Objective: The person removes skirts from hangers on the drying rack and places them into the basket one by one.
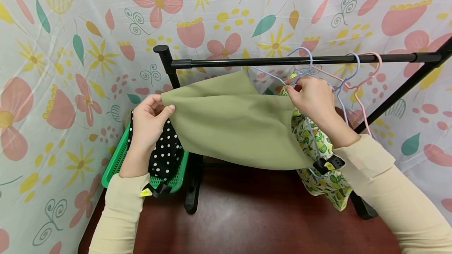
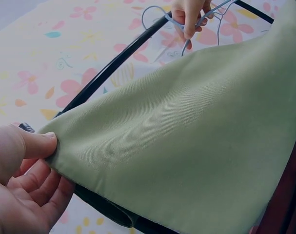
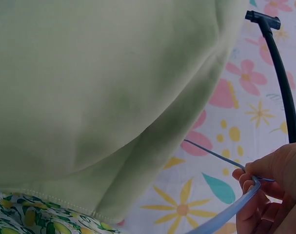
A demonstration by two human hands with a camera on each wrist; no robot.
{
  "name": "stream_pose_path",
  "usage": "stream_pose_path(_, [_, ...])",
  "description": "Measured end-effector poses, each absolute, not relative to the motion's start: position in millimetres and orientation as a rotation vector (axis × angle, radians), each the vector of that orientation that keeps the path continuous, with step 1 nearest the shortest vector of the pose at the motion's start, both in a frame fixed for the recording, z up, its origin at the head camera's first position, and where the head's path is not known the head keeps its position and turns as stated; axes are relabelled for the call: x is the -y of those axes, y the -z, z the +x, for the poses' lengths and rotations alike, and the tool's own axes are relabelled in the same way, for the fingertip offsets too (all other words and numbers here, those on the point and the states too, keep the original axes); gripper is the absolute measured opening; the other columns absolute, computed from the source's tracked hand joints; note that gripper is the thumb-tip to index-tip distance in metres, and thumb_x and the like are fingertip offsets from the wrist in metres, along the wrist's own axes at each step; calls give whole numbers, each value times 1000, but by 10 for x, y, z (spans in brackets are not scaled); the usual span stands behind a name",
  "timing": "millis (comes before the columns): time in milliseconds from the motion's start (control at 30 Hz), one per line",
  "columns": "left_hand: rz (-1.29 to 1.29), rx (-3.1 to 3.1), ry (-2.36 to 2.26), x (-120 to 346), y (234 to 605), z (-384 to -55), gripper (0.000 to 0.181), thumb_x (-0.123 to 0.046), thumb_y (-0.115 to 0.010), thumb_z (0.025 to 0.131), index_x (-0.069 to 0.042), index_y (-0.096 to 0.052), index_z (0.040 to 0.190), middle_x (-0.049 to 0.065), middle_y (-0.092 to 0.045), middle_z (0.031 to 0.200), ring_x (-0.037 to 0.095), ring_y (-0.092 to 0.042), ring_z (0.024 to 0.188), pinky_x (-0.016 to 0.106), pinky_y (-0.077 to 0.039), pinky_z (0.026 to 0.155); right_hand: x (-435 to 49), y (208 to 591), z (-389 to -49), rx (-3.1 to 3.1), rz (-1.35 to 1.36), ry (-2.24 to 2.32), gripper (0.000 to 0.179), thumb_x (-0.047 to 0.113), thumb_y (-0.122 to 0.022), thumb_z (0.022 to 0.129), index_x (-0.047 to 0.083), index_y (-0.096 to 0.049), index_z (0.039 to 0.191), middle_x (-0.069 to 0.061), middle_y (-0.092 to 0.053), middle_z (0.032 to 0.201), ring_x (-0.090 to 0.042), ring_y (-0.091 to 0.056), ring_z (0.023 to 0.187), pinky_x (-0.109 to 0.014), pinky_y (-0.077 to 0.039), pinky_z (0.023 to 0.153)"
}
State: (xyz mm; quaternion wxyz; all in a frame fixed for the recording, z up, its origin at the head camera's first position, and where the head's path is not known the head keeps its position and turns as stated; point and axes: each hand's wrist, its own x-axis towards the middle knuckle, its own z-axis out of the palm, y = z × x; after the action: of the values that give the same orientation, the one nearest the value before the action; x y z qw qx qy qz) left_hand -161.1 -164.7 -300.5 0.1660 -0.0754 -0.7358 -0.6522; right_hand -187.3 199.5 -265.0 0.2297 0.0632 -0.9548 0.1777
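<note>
A plain olive-green cloth [image 1: 229, 128] with a stitched hem stretches between my hands, partly folded over at the top. My left hand [image 1: 148, 124] pinches its left corner between thumb and fingers, also plain in the left wrist view. With my right hand [image 1: 314, 95] I grip a blue hanger [image 1: 270, 74] near the base of its hook. That hook rises beside the black rod [image 1: 229, 62]; whether it rests on the rod I cannot tell. The cloth covers much of the hanger's lower part.
Another blue hanger [image 1: 354, 71] and a pink hanger [image 1: 375, 73] hang on the rod at right. Lemon-patterned fabric [image 1: 339, 191] hangs behind the cloth. Inside a green basket [image 1: 114, 167] at left lies black polka-dot fabric [image 1: 166, 156]. The dark red tabletop [image 1: 247, 214] lies below.
</note>
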Motion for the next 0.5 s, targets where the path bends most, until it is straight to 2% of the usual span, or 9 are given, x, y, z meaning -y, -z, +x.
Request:
stream_pose_path(233, [-212,2037,1873,1680,2952,-1627,11,-1,-66,82,-8,-63,90,-7,-67,82,11,-61,76,20,-49,69,-1998,2658,-1876,2619,182,-494,40,23,-58,87,9,-49,50,-6,-45,50,-18,-34,39,-31,-24,38])
stream_pose_path(500, [-201,1894,1901,1694,2884,-1620,13,5,-67,79,-5,-64,87,-5,-67,78,11,-61,73,19,-49,65,-2017,2671,-1882,2609,175,-506,39,23,-59,87,8,-52,52,-7,-48,50,-18,-36,40,-32,-25,40])
